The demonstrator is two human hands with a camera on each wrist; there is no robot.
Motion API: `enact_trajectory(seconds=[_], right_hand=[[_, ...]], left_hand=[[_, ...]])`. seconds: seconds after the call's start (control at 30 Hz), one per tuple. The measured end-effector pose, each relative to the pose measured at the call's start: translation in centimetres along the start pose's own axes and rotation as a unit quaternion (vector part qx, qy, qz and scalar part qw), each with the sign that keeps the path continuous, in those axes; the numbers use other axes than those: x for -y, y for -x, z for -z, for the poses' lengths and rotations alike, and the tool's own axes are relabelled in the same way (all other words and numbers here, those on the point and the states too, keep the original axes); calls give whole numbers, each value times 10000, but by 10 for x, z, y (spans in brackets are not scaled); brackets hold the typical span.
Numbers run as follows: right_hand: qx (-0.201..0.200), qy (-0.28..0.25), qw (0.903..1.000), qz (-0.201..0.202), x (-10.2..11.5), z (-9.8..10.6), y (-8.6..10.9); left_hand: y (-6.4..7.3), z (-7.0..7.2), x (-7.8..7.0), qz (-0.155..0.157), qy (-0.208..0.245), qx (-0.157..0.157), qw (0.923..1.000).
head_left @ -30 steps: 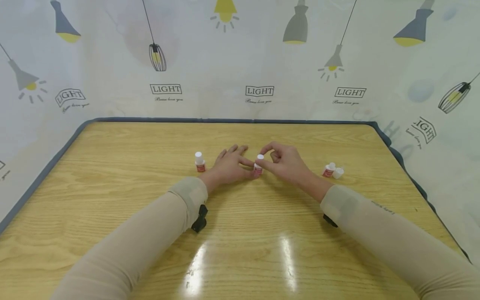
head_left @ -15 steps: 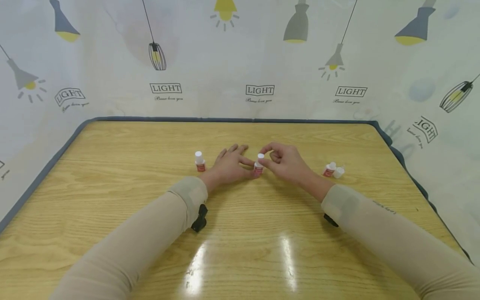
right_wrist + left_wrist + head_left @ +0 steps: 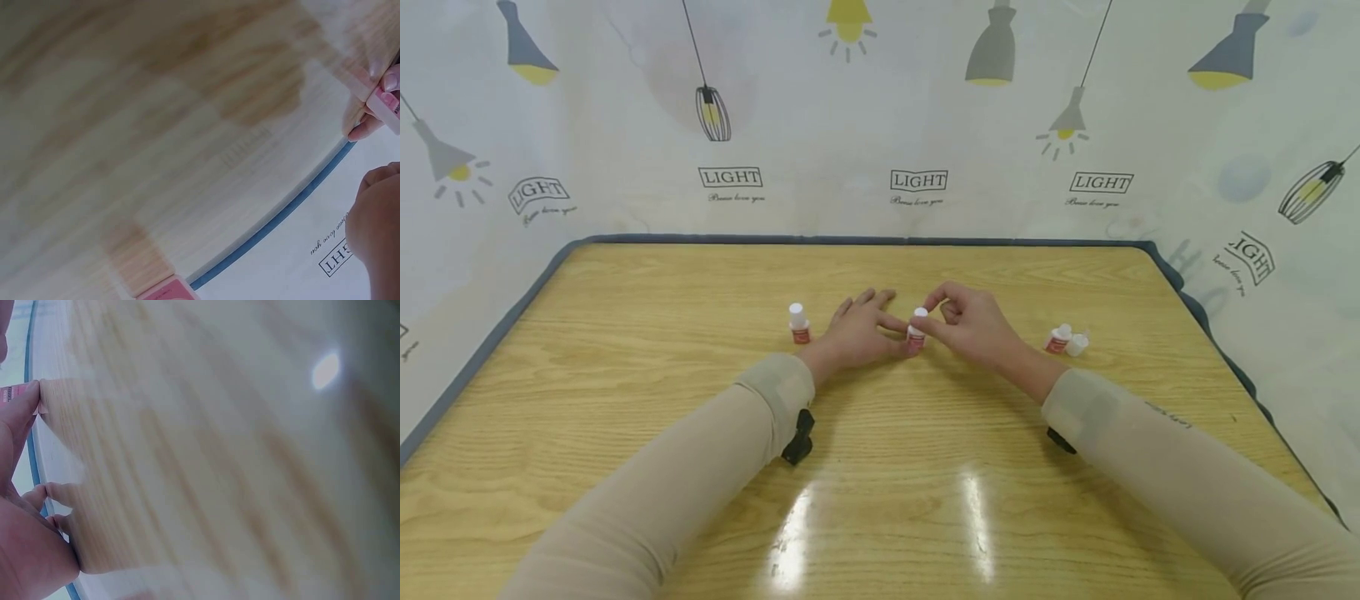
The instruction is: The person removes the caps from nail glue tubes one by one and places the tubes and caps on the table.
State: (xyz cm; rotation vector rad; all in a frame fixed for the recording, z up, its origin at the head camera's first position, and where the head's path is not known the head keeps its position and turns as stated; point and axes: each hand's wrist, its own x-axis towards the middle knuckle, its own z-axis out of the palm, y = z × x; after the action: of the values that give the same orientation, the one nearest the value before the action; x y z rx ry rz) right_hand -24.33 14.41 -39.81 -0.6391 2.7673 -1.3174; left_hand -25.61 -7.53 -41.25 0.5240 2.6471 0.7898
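Observation:
A small bottle with a pink-red label (image 3: 916,341) stands upright on the table between the two hands. Thumb and index finger of my left hand (image 3: 859,335) pinch its lower part, while the other fingers spread over the tabletop. From the other side, my right hand (image 3: 976,325) pinches the bottle's white cap (image 3: 921,312) between thumb and index finger. The left wrist view catches the pink label (image 3: 11,394) beside the left thumb. In the right wrist view, the held bottle (image 3: 389,107) is partly cut off at the right edge.
A similar capped bottle (image 3: 801,330) stands left of my left hand. To the right, another bottle (image 3: 1058,340) stands beside a loose white cap (image 3: 1078,345). The wooden table (image 3: 880,500) has a dark blue edging (image 3: 865,240) along the patterned wall.
The right thumb and index finger shift very slightly at the cap. The left hand and all the bottles stay in place.

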Motion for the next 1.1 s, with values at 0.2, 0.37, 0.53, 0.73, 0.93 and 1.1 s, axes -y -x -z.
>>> enact_trajectory(seconds=[0.2,0.37,0.53,0.73,0.93,1.1], right_hand=[[89,-71,9996,267,2,1,0],[124,-119,9997,185,2,2,1],[79,-49,9999,-76,2,2,1],[39,3,10000,10,3,2,1],[85,-51,9995,293,3,1,0],[140,-112,9997,194,3,1,1]], left_hand=[[1,0,0,-3,44,-13,10000],[2,0,-2,-5,7,-2,10000],[2,0,-2,6,-47,-1,10000],[2,0,-2,17,-27,-8,10000],[3,1,-2,17,64,-12,10000],[2,1,-2,16,52,-11,10000]])
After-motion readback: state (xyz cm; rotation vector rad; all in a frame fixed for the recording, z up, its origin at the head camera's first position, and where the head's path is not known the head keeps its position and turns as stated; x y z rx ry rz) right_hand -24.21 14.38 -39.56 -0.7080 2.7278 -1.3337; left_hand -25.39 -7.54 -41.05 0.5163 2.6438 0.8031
